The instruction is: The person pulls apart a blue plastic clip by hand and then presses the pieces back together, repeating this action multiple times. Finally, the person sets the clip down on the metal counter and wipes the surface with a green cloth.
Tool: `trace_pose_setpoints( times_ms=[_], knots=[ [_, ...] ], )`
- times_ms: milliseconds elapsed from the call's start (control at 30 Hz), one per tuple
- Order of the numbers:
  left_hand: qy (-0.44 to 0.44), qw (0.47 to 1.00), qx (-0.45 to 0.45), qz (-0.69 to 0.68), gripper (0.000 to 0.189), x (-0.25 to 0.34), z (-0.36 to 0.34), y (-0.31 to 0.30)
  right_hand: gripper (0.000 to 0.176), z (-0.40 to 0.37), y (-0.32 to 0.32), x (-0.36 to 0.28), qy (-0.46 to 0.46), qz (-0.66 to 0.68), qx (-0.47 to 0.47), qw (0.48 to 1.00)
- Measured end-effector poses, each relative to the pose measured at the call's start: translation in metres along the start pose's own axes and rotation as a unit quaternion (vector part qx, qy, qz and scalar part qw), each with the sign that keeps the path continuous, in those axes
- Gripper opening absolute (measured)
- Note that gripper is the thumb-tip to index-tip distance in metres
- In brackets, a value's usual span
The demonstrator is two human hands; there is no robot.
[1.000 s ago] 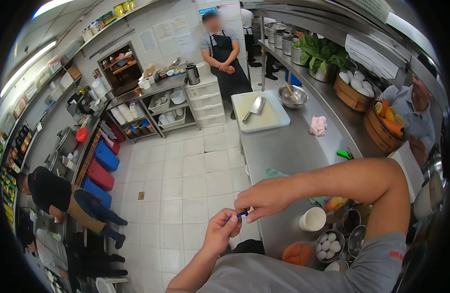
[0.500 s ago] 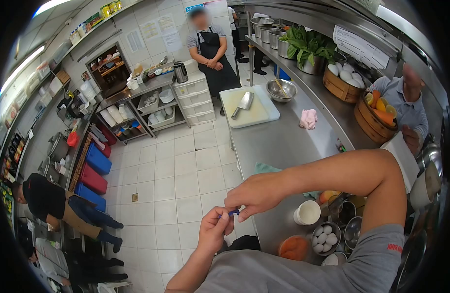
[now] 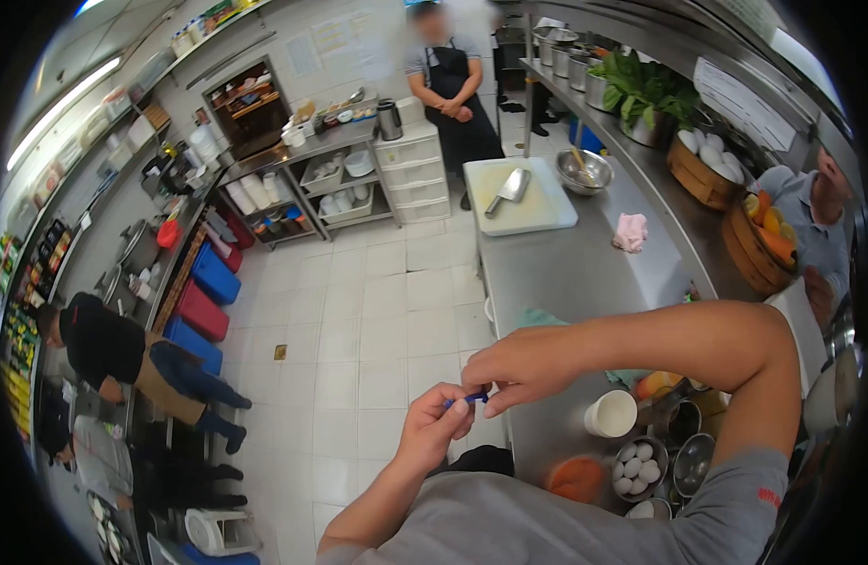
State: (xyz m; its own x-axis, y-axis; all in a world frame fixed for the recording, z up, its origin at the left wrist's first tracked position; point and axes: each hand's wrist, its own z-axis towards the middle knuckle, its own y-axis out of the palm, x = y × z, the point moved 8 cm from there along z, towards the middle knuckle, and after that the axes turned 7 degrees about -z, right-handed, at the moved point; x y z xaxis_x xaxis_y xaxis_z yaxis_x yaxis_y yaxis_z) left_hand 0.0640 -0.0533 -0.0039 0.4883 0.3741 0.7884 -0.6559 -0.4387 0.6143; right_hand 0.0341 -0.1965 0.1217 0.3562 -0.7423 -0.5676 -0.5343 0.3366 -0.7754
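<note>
One long steel counter point(image 3: 594, 273) carries a white cutting board point(image 3: 556, 215) at its far end and a metal bowl point(image 3: 666, 474) of white eggs point(image 3: 632, 465) at its near end. By the counter's left edge, the right hand point(image 3: 528, 364) and left hand point(image 3: 432, 426) pinch a small blue item point(image 3: 476, 397), possibly plastic, between their fingertips.

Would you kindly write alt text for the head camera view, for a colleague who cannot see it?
A person's left hand and right hand pinch a small blue item beside a steel kitchen counter. The counter holds a cleaver on a white cutting board, a pink cloth and a bowl of eggs; a person in a black apron stands beyond.
</note>
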Motion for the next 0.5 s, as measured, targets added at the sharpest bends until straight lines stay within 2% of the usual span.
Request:
trace_pose_setpoints(
  times_ms=[200, 400, 500],
  knots=[
    [0.017, 0.999, 0.01, 0.047, 0.014, 0.009, -0.003, 0.003, 0.036, 0.001, -0.002, -0.002, 0.002, 0.019, -0.002, 1.0],
    [0.084, 0.982, 0.038, 0.167, 0.009, 0.023, -0.007, 0.012, 0.038, 0.001, -0.002, -0.002, 0.018, 0.027, -0.013, 0.999],
    [0.101, 0.98, 0.039, 0.169, 0.007, 0.024, -0.007, 0.012, 0.039, 0.0, -0.004, -0.004, 0.026, 0.038, -0.017, 0.999]
  ],
)
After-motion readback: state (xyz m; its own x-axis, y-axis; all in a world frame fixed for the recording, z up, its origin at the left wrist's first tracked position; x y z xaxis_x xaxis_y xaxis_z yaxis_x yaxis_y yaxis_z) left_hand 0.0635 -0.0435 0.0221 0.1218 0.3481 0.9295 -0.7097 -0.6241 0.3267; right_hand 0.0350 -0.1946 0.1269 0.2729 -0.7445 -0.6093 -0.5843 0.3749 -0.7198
